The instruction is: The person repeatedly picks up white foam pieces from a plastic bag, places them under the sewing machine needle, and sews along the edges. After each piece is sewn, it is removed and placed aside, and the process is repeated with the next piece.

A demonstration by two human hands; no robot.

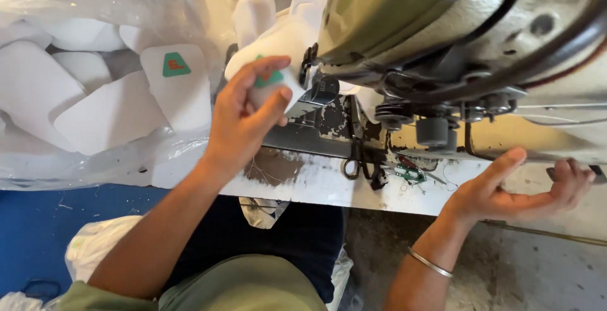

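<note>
Two hands busy: left hand (243, 118) grips a white padded piece (278, 64) at the sewing machine (404, 20), right hand (518, 187) hangs open-fingered, palm up.

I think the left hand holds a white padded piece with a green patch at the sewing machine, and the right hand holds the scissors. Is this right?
Not quite. In the head view the right hand is open, palm up and empty; the scissors lie on the table. The left hand does hold the white piece at the sewing machine.
</note>
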